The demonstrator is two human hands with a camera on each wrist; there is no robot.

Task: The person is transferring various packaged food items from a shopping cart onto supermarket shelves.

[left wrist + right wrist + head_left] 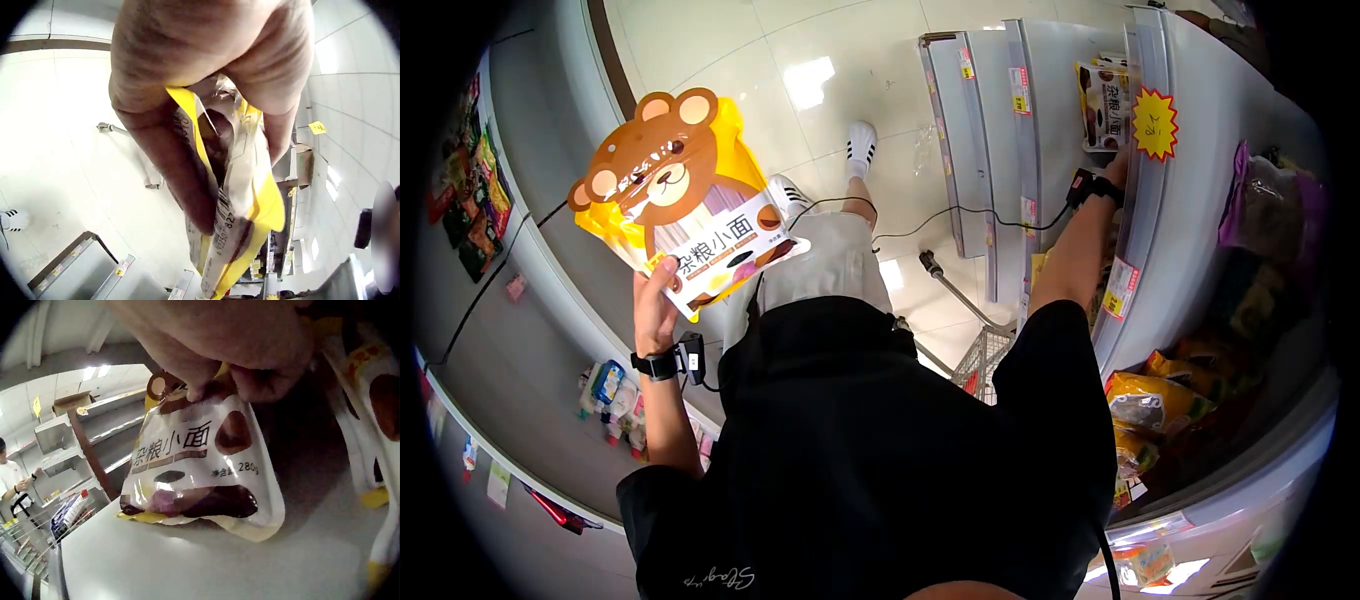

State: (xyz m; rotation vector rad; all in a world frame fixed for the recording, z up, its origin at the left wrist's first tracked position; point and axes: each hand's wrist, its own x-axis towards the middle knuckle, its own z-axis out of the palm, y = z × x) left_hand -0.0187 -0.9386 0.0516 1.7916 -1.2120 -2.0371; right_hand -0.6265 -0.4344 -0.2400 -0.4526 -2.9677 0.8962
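My left hand (656, 312) pinches the lower edge of a yellow and white noodle bag (730, 240) with a brown bear's face; in the left wrist view the fingers of this hand (212, 69) curl round the bag (244, 206). At the right, my right hand (1118, 168) reaches into the shelf, mostly hidden by its edge, beside a similar bag (1104, 108). The right wrist view shows the right hand (219, 344) pinching the top of that bag (200, 462), whose bottom is at the white shelf surface (156, 569).
More bags (375, 406) stand beside the held one on the right shelf. Yellow-orange packets (1150, 402) and a purple bag (1268, 205) lie on other shelving. A wire cart (983, 360) stands near my right side. A person (14, 481) is in the background.
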